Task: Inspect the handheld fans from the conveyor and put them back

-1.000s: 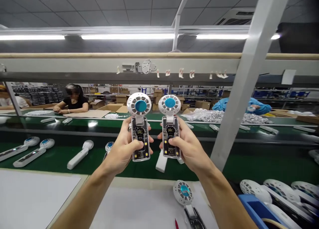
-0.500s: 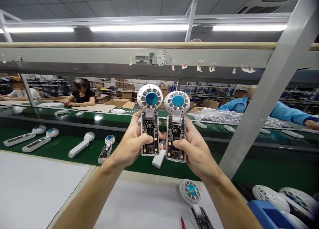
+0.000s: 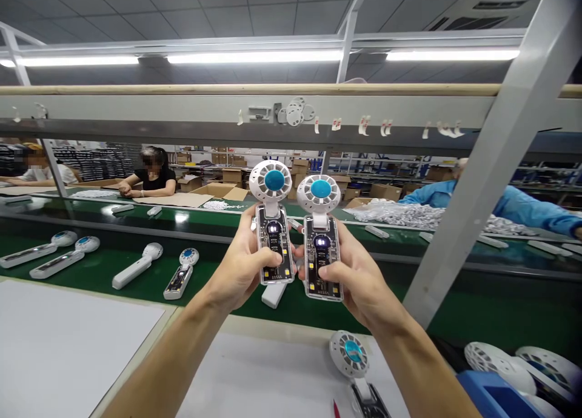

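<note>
My left hand [image 3: 248, 257] is closed around a handheld fan [image 3: 274, 221], its thumb on the exposed circuit board in the handle. In my right hand [image 3: 357, 272] is a second handheld fan [image 3: 321, 223], gripped the same way with the thumb on its board. Both fans stand upright side by side, with round white grilles, blue centres and lit displays. Below them, on the white work surface [image 3: 254, 369], lies another fan [image 3: 349, 354] with its board exposed. A red pointed tool [image 3: 336, 409] lies beside it, partly out of view.
Several white fans [image 3: 136, 266] lie on the green conveyor [image 3: 91, 291]. A blue bin [image 3: 493, 394] with more fans is at lower right, near a slanted grey post [image 3: 482, 163]. Across the belt sit co-workers, one in a blue sleeve [image 3: 522, 212] by a heap of white parts [image 3: 400, 212].
Both fans' displays have changed from dark to brightly lit. Fans on the near belt have shifted left, while pieces on the far belt have shifted right. My hands keep their hold.
</note>
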The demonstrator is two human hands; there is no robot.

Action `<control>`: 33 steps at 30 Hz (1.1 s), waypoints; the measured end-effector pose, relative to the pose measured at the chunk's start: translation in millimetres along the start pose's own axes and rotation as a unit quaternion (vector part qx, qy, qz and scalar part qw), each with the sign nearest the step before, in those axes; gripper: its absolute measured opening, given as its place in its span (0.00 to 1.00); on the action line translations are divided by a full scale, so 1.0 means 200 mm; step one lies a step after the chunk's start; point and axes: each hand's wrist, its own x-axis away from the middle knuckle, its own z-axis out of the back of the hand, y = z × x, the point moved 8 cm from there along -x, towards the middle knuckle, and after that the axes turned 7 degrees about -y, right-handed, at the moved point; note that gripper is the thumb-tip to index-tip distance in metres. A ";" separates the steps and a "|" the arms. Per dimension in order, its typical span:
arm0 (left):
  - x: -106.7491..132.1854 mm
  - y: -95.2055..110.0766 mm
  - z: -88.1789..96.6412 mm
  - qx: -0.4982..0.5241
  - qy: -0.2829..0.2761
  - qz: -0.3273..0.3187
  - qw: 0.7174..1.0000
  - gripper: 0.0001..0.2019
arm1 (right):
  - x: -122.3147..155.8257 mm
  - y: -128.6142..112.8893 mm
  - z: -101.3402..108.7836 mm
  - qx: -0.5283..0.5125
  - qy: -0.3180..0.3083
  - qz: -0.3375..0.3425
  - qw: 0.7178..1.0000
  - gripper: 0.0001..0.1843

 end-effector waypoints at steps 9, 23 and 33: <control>0.00 0.00 0.00 0.024 0.005 0.021 0.999 0.34 | 0.00 0.00 0.01 -0.008 0.016 0.004 1.000 0.37; 0.01 0.01 0.00 0.030 0.004 0.007 1.000 0.31 | 0.01 -0.01 0.02 0.001 0.035 0.004 0.999 0.34; 0.02 0.01 -0.03 0.080 -0.025 0.018 0.996 0.24 | 0.02 -0.04 -0.02 0.004 0.027 0.003 1.000 0.33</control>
